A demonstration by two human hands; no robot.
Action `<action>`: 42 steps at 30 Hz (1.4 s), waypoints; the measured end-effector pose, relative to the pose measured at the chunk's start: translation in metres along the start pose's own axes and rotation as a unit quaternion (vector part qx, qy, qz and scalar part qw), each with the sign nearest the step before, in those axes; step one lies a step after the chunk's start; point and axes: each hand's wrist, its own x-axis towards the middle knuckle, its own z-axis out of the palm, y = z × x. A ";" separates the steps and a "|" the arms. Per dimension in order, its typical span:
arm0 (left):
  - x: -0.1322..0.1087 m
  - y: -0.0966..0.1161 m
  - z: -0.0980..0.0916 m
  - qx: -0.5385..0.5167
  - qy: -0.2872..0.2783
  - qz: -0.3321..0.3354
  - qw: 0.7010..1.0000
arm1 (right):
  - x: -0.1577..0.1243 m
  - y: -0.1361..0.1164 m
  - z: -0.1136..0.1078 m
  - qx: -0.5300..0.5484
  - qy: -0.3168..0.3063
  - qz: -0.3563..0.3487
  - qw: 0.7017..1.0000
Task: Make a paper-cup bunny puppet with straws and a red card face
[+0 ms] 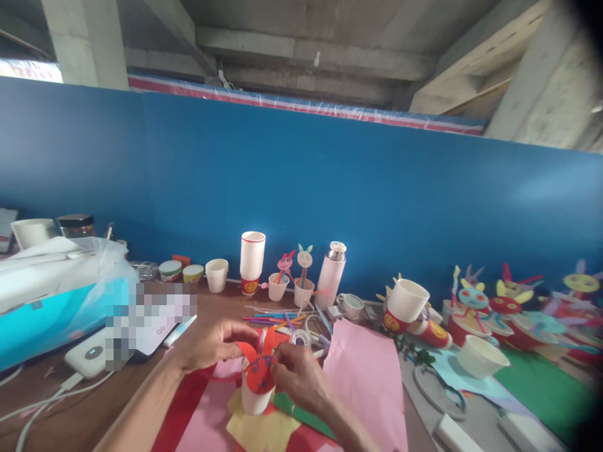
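An orange-red paper rabbit face (260, 375) with upright ears and drawn features stands in front of a white paper cup (255, 403). My left hand (214, 342) curls in from the left, its thumb and fingers closed at the ears. From the right, my right hand (301, 373) pinches the edge of the face between thumb and fingertips. The face covers the cup's upper part, so I cannot tell how the two are joined. Under and around the cup lie yellow paper (264, 433), green paper (306, 414) and a pink sheet (370, 376).
Pipe cleaners (268, 318) and a tape roll (300, 339) lie beyond my hands. Stacked cups (253, 257), two cups with paper figures (304, 292) and a pink flask (331, 276) line the blue partition (301, 176). More figures (473, 304) stand right; a power bank (87, 358) lies left.
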 end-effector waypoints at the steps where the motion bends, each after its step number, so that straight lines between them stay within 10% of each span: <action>1: -0.003 0.004 -0.001 0.021 0.024 0.001 0.999 | 0.000 0.000 0.000 0.017 -0.009 0.006 1.000; 5: -0.009 0.018 0.004 0.060 0.068 -0.003 0.996 | 0.001 -0.002 -0.002 0.069 -0.042 0.025 0.996; 11: -0.004 0.032 0.022 0.027 -0.025 -0.019 0.999 | 0.000 -0.013 -0.004 0.119 -0.074 0.052 0.989; 19: 0.009 0.018 0.037 -0.069 0.065 0.013 0.995 | 0.001 -0.012 -0.006 0.143 -0.069 0.033 0.987; 42: 0.011 0.008 0.035 -0.127 0.127 0.000 0.984 | 0.014 -0.011 -0.050 0.194 0.148 -0.031 0.969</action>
